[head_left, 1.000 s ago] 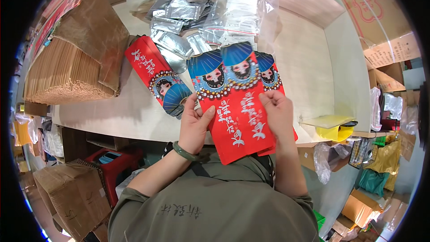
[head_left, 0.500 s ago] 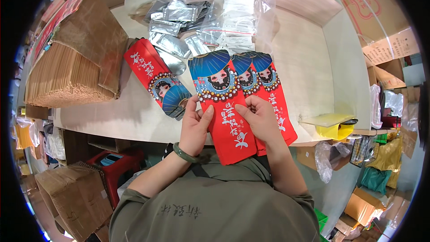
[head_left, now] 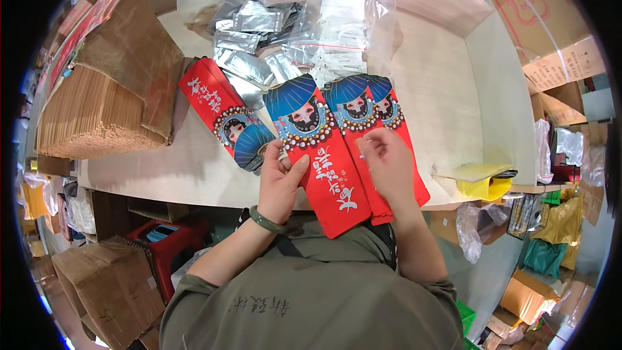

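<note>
drew the right hand [head_left: 389, 162] rightward off the front red packet [head_left: 319, 155] since half a second before, and swung that packet's top slightly left with the left hand [head_left: 278, 181]. faced a pale wooden desk [head_left: 440, 91] with a raised back and right side. had a big brown carton [head_left: 544, 13] beyond that right side, and on the desk's left a thick stack of brown sheets [head_left: 103, 113] partly wrapped in cardboard. wore a dark green top [head_left: 311, 298]. had a clear plastic bag [head_left: 382, 0] of white packets toward the back. kept the hands apart from each other: pinched the front red packet by its left edge in the left one, with its lower end past the desk's near edge; curled the right one's fingers in front of a fan of red packets [head_left: 355, 109] just to the right. could not tell touching from hovering there. had a slanting pile of matching packets [head_left: 207, 91] on the desk, beyond the left hand. had small silver sachets [head_left: 256, 23] heaped farther back, left of the bag. wore a green bangle [head_left: 267, 221] on the left wrist.
</note>
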